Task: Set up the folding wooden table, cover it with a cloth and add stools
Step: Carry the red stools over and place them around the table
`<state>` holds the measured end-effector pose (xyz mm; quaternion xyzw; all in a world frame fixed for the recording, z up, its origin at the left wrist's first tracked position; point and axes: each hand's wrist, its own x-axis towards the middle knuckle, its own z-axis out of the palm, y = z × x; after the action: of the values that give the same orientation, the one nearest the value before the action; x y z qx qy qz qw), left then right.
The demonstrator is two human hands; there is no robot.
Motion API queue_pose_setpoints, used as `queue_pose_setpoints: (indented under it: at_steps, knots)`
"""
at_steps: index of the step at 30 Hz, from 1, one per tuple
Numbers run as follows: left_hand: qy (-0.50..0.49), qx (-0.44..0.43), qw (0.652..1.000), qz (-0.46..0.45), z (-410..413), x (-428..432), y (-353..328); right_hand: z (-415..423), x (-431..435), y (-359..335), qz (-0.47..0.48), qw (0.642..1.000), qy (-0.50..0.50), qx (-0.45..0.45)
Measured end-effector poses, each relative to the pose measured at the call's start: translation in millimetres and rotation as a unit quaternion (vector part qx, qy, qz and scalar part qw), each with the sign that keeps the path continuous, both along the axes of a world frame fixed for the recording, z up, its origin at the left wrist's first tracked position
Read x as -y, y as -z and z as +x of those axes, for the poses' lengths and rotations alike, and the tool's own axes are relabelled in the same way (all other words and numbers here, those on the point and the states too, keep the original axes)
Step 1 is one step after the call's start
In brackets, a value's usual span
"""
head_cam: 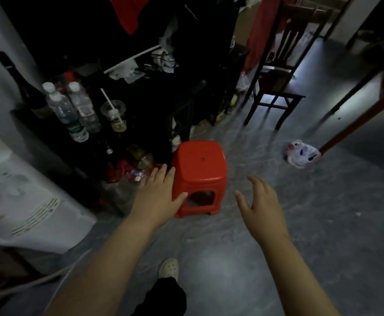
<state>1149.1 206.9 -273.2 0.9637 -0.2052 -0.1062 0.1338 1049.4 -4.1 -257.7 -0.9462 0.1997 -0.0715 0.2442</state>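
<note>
Two open hands (pixel 159 195) beside red stool (pixel 200 169)

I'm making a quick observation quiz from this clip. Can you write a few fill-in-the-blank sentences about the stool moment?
1. The plastic stool on the floor is ____ in colour.
2. The ____ hand is already at the stool's side; the other hand is apart from it.
3. The right hand is open and holds ____.
4. The wooden chair stands ____ the stool.

Missing words: red; left; nothing; beyond
</note>
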Motion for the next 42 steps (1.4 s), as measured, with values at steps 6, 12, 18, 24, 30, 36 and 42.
queue_pose_setpoints:
  at_steps: [6, 12, 18, 24, 30, 36, 42]
  knots:
    - [-0.035, -0.062, 0.997, 0.013, 111.9, 73.6, 34.1, 112.4, 79.2, 24.3, 0.038, 0.998, 0.005, -0.048]
    - [-0.152, -0.097, 0.984, 0.014, 200.7, 151.2, 116.7, 242.8, 154.9, 106.8, 0.074, 0.991, -0.034, -0.111]
    - [-0.278, -0.150, 0.949, 0.011, 261.9, 217.7, 233.2, 353.6, 209.1, 231.5, 0.104, 0.967, -0.077, -0.218]
    - [-0.346, -0.176, 0.921, 0.008, 302.8, 246.0, 345.4, 412.4, 232.2, 343.5, 0.142, 0.948, -0.038, -0.283]
    - [-0.457, -0.224, 0.858, -0.066, 327.6, 225.9, 418.9, 428.5, 225.2, 422.9, 0.233, 0.923, 0.039, -0.303]
    - [-0.498, -0.229, 0.821, -0.156, 327.5, 221.3, 442.3, 422.0, 219.5, 446.9, 0.228, 0.934, 0.051, -0.269]
    - [-0.528, -0.217, 0.781, -0.253, 308.7, 201.7, 440.6, 417.0, 209.4, 444.0, 0.221, 0.938, 0.021, -0.265]
